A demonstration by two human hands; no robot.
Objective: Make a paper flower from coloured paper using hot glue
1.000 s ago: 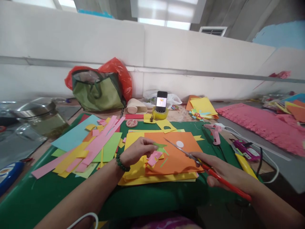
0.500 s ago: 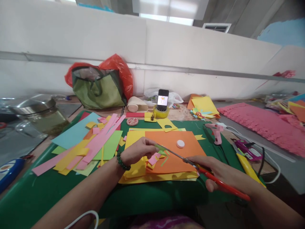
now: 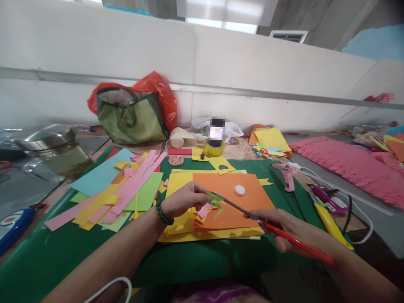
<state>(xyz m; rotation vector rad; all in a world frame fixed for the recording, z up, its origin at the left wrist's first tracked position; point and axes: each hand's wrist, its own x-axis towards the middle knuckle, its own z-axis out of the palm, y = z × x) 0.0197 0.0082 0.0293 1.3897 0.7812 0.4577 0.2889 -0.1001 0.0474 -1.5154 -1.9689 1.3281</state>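
Note:
My left hand point(image 3: 183, 200) pinches a small green paper piece point(image 3: 216, 200) above an orange sheet point(image 3: 233, 198). A green bead bracelet sits on that wrist. My right hand point(image 3: 293, 233) grips red-handled scissors point(image 3: 268, 227), and their blades reach left into the green piece. Pink and yellow scraps point(image 3: 203, 209) lie just below the green piece. The orange sheet rests on yellow sheets point(image 3: 178, 185) on a green cutting mat point(image 3: 63, 252). A white round cap point(image 3: 239, 190) lies on the orange sheet.
Pink, yellow, green and blue paper strips point(image 3: 126, 189) are piled at the left. A pink glue gun point(image 3: 285, 173), a purple tool point(image 3: 326, 198) and a yellow cutter point(image 3: 331, 225) lie at the right. A phone point(image 3: 216, 131) stands in a tape roll behind. A bag point(image 3: 132, 113) and a glass jar point(image 3: 55, 151) stand further left.
The scissors moved left and their blades came onto the green piece held in my left hand. The view shifted slightly.

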